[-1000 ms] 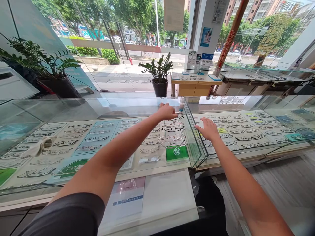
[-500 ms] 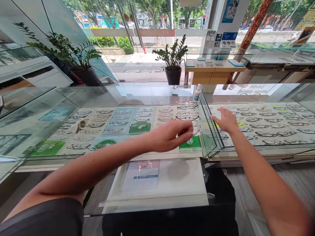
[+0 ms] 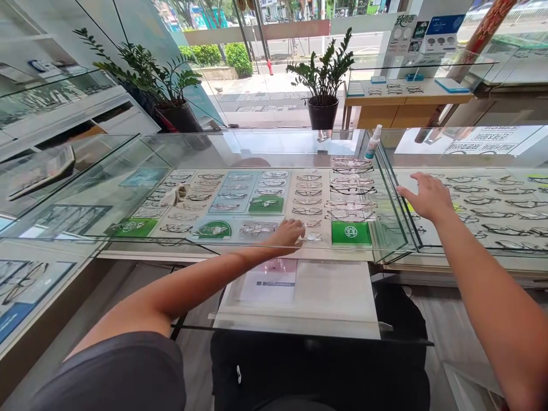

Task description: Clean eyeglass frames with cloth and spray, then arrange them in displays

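My left hand (image 3: 291, 233) reaches over the front of a glass display case (image 3: 257, 149), its fingers slightly apart and bent downward, with nothing visible in them. Just right of its fingertips lies a small clear item (image 3: 314, 236), too small to name. Left of the hand is a pair of eyeglasses (image 3: 258, 229) on a light blue panel. My right hand (image 3: 429, 197) rests with spread fingers on or just above the glass, close to the joint between two cases. Rows of eyeglasses (image 3: 351, 189) lie between the hands, behind a green card (image 3: 351, 233).
A spray bottle (image 3: 373, 142) stands at the back of the glass top. A crumpled cloth (image 3: 175, 194) lies at the left. Below the case, a white pull-out board (image 3: 334, 291) carries a printed sheet (image 3: 269, 283). A potted plant (image 3: 323, 114) stands behind.
My left hand has moved left and down toward the case front, and its bent fingers have loosened. My right hand stays spread near the joint. The view has tilted down and turned left.
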Tool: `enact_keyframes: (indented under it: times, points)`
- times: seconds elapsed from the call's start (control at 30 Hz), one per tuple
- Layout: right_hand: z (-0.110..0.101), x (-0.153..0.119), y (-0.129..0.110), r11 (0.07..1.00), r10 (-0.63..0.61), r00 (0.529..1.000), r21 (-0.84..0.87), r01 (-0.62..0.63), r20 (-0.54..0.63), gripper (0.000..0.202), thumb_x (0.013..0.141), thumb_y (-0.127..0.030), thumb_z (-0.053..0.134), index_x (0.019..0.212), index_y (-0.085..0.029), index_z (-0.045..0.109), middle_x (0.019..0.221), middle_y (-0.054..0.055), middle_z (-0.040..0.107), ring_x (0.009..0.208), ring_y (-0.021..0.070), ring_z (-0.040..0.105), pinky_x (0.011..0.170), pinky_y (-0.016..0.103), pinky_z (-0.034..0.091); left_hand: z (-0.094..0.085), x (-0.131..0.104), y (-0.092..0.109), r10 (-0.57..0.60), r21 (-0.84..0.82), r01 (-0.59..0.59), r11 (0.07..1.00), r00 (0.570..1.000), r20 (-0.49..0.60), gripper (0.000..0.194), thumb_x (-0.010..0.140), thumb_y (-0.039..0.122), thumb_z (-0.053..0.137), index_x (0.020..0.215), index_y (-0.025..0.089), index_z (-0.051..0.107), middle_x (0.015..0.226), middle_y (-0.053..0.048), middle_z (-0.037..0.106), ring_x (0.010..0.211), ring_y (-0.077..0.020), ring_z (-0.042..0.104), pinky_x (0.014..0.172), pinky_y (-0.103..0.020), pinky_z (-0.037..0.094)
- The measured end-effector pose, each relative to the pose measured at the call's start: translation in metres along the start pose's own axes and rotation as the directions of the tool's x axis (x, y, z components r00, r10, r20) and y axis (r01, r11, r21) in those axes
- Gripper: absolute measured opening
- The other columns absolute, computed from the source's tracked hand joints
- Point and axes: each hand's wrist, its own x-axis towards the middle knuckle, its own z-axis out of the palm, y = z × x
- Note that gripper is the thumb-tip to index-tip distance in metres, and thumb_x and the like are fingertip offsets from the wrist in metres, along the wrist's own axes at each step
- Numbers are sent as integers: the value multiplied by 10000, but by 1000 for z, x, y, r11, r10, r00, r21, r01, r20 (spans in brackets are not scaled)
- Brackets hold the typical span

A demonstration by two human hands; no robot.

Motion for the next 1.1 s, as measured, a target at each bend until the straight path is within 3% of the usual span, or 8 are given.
enact_keyframes:
  times: [0.17, 0.47, 0.73, 0.9, 1.1]
  points:
    - [-1, 0, 0, 1000, 3, 1000, 23, -3, 2, 823, 983, -759, 443, 1555, -177, 552, 1698, 206, 522, 1560, 451, 446, 1250, 686, 378, 17, 34, -25, 16, 20, -16, 1000, 1000, -24, 284, 855, 368, 773, 1090, 211, 749, 1436, -151, 677, 1395, -378, 534, 1157, -522, 396]
    - [-3, 0, -1, 1000, 2, 1000, 23, -1, -10, 772, 989, -744, 478, 1526, -198, 569, 1630, 215, 578, 1522, 458, 475, 1211, 685, 407, 28, 47, -20, -12, 20, 13, 1000, 1000, -28, 154, 864, 289, 682, 920, 208, 802, 1234, -176, 763, 1298, -400, 572, 1088, -550, 385]
    - [-6, -1, -4, 1000, 17, 1000, 0, -17, 11, 772, 993, -748, 470, 1526, -196, 559, 1639, 212, 567, 1515, 453, 478, 1208, 671, 414, 32, 55, -16, -28, 31, 28, 999, 999, -26, 196, 828, 220, 648, 897, 195, 830, 1134, -211, 764, 1240, -420, 582, 1056, -576, 368]
    - [-7, -1, -5, 1000, 13, 1000, 1, -13, 24, 788, 997, -763, 443, 1536, -198, 547, 1652, 208, 558, 1530, 447, 463, 1215, 654, 408, 22, 44, -7, -35, 21, 35, 999, 999, 4, 152, 795, 197, 676, 861, 200, 813, 1069, -203, 771, 1189, -414, 587, 1012, -562, 365]
    - [-5, -1, -3, 1000, 2, 1000, 25, -2, -3, 780, 983, -763, 460, 1509, -199, 574, 1626, 213, 581, 1512, 450, 478, 1203, 662, 413, -1, 2, 22, 25, -51, -20, 999, 994, 108, 47, 814, 199, 707, 805, 211, 752, 1018, -128, 792, 1081, -328, 609, 931, -483, 372]
